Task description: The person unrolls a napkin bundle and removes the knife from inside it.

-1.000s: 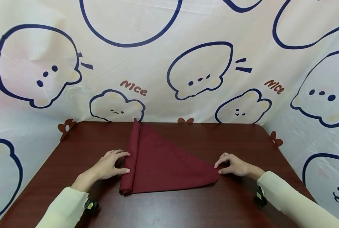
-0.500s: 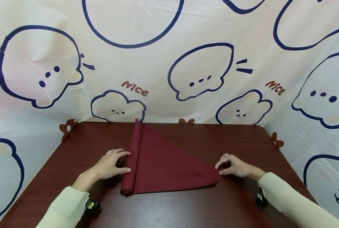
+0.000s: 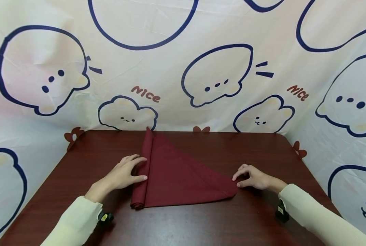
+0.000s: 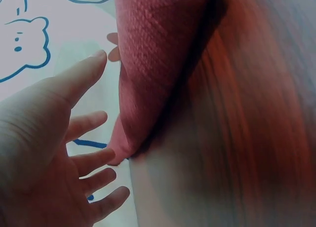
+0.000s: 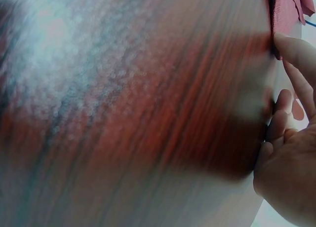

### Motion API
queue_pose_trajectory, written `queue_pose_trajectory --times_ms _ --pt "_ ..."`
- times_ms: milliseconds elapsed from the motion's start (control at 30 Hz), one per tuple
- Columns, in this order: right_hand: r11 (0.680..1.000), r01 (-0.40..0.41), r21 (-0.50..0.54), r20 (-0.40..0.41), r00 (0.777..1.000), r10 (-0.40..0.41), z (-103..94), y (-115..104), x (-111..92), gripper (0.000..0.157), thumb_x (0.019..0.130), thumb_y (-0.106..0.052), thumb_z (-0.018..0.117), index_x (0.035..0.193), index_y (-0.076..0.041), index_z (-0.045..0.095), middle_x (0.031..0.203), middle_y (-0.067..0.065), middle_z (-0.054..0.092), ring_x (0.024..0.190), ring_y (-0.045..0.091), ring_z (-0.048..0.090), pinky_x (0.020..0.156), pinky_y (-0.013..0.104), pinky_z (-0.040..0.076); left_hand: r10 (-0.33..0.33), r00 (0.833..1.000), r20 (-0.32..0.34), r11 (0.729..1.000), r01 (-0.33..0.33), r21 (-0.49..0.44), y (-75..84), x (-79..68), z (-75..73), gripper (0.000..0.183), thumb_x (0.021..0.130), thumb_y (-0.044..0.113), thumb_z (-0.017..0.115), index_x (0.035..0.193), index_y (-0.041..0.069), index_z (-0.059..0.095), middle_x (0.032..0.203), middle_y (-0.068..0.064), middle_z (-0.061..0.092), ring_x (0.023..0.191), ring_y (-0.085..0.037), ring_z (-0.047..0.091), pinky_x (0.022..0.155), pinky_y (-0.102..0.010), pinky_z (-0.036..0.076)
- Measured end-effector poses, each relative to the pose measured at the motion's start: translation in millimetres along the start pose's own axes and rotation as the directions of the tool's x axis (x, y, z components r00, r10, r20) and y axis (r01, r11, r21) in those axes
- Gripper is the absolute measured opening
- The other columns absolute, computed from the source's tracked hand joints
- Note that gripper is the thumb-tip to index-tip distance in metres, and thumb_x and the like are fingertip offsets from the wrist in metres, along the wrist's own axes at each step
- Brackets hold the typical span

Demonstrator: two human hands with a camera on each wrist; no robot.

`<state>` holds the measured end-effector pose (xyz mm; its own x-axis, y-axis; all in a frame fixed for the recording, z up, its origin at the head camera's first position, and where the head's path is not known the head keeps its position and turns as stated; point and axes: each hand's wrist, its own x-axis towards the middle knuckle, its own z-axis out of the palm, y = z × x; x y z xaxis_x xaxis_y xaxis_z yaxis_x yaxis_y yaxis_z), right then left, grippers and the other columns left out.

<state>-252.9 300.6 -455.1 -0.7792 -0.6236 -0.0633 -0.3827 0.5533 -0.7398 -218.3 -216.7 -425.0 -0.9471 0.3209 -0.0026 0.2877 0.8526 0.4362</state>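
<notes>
A dark red cloth [image 3: 183, 174] lies on the brown table, its left side wound into a long roll [image 3: 141, 191] and the rest tapering flat to a corner at the right. My left hand [image 3: 123, 174] reaches over the roll from the left, thumb and forefinger apart with their tips at its upper side. In the left wrist view that hand's fingers [image 4: 91, 180] are spread and loosely bent beside the roll. My right hand [image 3: 255, 177] pinches the right corner between thumb and forefinger; in the right wrist view the thumb [image 5: 296, 52] touches the cloth's edge [image 5: 284, 15].
The brown wooden table [image 3: 183, 225] reaches back to a pale curtain [image 3: 170, 75] printed with cartoon bears, which also closes off both sides. The roll's far end lies at the table's back edge. A small dark device [image 3: 282, 212] sits at each wrist.
My left hand has shifted slightly right and away from me, so its fingertips lie farther over the roll. The right hand and the cloth look nearly the same.
</notes>
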Motion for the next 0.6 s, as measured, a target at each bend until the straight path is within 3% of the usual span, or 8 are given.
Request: queue_pose_trajectory --times_ms 367,600 --pt "1.000 -0.005 -0.012 -0.007 1.000 0.005 -3.5 -1 0 0.016 0.086 -0.016 0.080 0.101 -0.011 0.078 0.102 0.007 0.061 0.097 0.008 0.049 0.084 0.026 0.039 0.023 1.000 0.011 0.999 -0.023 0.037 14.2 10.8 3.5 0.072 0.087 0.044 0.077 0.147 0.013 0.051 0.156 -0.026 0.039 0.143 -0.050 0.032 0.109 -0.073 0.032" --pt "1.000 0.012 -0.002 -0.003 1.000 -0.012 -1.1 0 -1 0.015 0.087 -0.015 0.079 0.101 -0.010 0.078 0.101 0.007 0.061 0.096 0.010 0.049 0.083 0.027 0.039 0.014 0.998 0.066 0.997 -0.020 0.081 14.7 8.8 12.1 0.067 0.087 0.045 0.076 0.144 0.016 0.057 0.158 -0.028 0.036 0.143 -0.051 0.031 0.108 -0.073 0.032"
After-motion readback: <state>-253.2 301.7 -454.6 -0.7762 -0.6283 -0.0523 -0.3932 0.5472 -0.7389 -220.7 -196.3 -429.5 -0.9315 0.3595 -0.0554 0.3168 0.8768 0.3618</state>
